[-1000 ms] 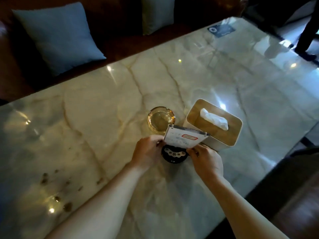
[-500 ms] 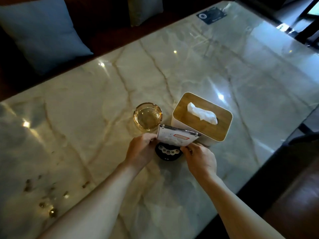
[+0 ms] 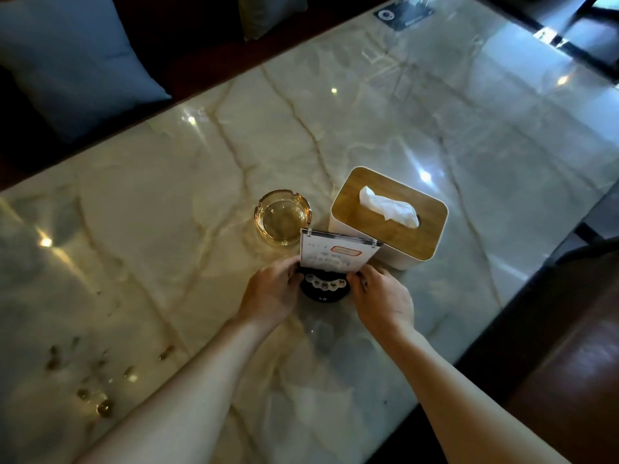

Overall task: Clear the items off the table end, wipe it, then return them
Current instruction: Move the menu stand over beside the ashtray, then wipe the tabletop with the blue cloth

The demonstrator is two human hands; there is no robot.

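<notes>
Head view: left hand (image 3: 273,293) and right hand (image 3: 382,298) are each pinching the sign stand (image 3: 336,254); tilting it risks knocking the glass ashtray (image 3: 282,216) just beside.

A blue cushion (image 3: 77,58) lies on the dark sofa (image 3: 187,38) beside a second, greyer cushion (image 3: 271,11).

Both hands (image 3: 330,293) curled, gripping.

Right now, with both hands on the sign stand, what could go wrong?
1. The sign stand sits tight between the ashtray and tissue box; tilting it forward could knock either.
2. The left hand and right hand grip only its low black base; the tall card may tip.
</notes>
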